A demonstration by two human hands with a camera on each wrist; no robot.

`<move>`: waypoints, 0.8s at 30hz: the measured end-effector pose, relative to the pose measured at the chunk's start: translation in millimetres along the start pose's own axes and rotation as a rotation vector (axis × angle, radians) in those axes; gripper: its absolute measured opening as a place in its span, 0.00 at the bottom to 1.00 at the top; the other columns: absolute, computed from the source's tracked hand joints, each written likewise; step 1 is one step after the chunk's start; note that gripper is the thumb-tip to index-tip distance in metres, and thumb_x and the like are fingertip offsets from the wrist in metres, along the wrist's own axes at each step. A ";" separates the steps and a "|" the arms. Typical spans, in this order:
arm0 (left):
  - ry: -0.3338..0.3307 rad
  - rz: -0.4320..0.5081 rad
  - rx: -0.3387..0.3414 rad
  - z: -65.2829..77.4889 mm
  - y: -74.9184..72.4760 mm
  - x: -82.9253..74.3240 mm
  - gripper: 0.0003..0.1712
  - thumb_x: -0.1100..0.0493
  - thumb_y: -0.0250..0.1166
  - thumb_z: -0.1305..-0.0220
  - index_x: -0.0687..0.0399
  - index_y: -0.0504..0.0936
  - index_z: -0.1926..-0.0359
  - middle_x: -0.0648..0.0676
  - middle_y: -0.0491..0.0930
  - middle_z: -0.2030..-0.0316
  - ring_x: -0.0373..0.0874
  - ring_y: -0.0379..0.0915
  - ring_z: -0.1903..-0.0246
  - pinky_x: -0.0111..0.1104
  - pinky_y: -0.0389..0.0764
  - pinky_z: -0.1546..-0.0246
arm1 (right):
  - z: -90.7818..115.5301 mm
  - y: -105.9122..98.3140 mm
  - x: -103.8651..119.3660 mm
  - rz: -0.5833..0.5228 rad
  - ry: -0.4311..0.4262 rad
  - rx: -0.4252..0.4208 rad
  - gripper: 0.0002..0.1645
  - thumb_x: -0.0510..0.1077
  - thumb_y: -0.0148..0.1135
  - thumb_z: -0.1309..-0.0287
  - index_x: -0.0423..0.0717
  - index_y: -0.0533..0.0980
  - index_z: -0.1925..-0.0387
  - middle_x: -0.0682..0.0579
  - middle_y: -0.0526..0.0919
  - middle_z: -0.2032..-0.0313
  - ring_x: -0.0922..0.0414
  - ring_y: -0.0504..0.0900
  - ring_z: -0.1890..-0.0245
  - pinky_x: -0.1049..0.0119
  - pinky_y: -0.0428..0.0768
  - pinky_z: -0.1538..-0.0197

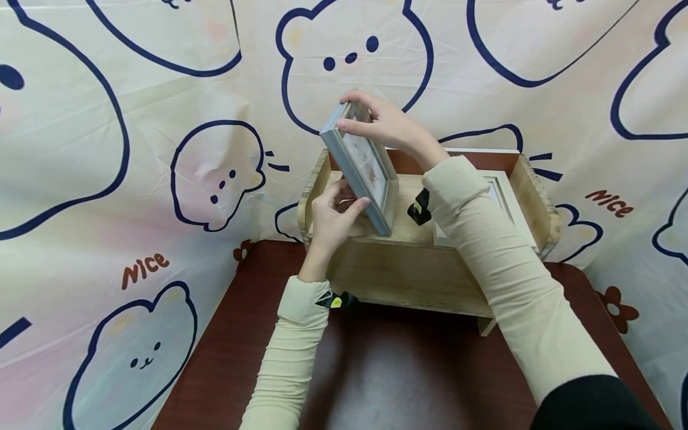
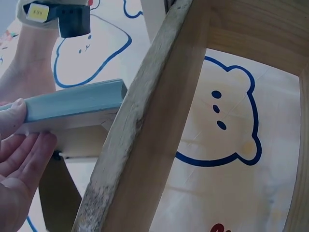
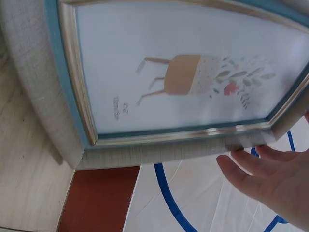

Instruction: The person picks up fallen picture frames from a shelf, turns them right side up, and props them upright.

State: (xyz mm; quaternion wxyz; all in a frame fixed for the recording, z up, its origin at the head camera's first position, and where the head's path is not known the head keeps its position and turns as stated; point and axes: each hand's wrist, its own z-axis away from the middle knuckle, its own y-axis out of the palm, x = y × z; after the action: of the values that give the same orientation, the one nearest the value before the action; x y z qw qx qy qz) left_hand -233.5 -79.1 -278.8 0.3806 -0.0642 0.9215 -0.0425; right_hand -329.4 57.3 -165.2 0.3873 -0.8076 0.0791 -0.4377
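Observation:
A picture frame (image 1: 371, 170) with blue-grey sides stands tilted above the left part of a wooden shelf (image 1: 408, 272). My left hand (image 1: 332, 220) pinches its lower left edge between thumb and fingers. Higher up, my right hand (image 1: 395, 126) grips the top edge, thumb toward the front. Up close in the right wrist view, the print (image 3: 183, 72) shows a brown vase with leaves and a red flower, turned sideways. In the left wrist view the frame's blue side (image 2: 72, 100) is seen edge-on, beside the shelf's rough wooden edge (image 2: 130, 125).
A second, white frame (image 1: 524, 212) lies at the shelf's right end, partly behind my right sleeve. Raised side boards (image 1: 537, 203) bound the shelf, which stands on a dark red table (image 1: 226, 358). A cartoon-printed cloth (image 1: 215, 95) hangs behind.

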 end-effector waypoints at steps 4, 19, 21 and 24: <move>-0.025 0.012 0.034 -2.1 -6.5 2.4 0.19 0.74 0.64 0.48 0.80 0.73 0.55 0.71 0.78 0.64 0.51 0.76 0.67 0.34 0.80 0.64 | 1.3 2.1 2.7 0.024 0.035 -0.029 0.35 0.59 0.53 0.43 0.55 0.59 0.36 0.51 0.58 0.35 0.55 0.57 0.37 0.53 0.58 0.38; -0.062 0.095 0.073 -8.5 -13.7 37.4 0.19 0.72 0.64 0.48 0.75 0.74 0.53 0.68 0.78 0.64 0.43 0.77 0.67 0.31 0.79 0.64 | 2.0 -2.4 -1.2 0.126 0.063 -0.034 0.42 0.60 0.53 0.44 0.59 0.51 0.31 0.52 0.49 0.31 0.50 0.54 0.34 0.51 0.56 0.36; -0.056 0.099 0.073 -8.4 -13.1 36.9 0.19 0.73 0.64 0.48 0.75 0.74 0.54 0.68 0.78 0.64 0.40 0.76 0.68 0.31 0.79 0.64 | 1.5 -8.8 -4.6 0.112 0.073 -0.001 0.45 0.59 0.55 0.44 0.60 0.46 0.30 0.53 0.46 0.30 0.47 0.56 0.35 0.50 0.58 0.37; -0.056 0.098 0.073 -8.4 -12.2 36.3 0.19 0.73 0.64 0.48 0.75 0.73 0.53 0.67 0.78 0.64 0.38 0.76 0.68 0.31 0.79 0.64 | 0.0 -18.3 -9.5 0.084 0.103 0.058 0.48 0.56 0.58 0.44 0.62 0.42 0.30 0.54 0.45 0.30 0.45 0.59 0.37 0.51 0.61 0.39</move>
State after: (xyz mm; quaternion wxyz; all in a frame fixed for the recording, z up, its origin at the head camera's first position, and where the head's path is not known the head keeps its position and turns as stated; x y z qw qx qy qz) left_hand -263.8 -96.4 -296.6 0.4098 -0.0060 0.9105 -0.0557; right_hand -339.0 74.3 -158.6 0.4240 -0.7684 0.1198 -0.4642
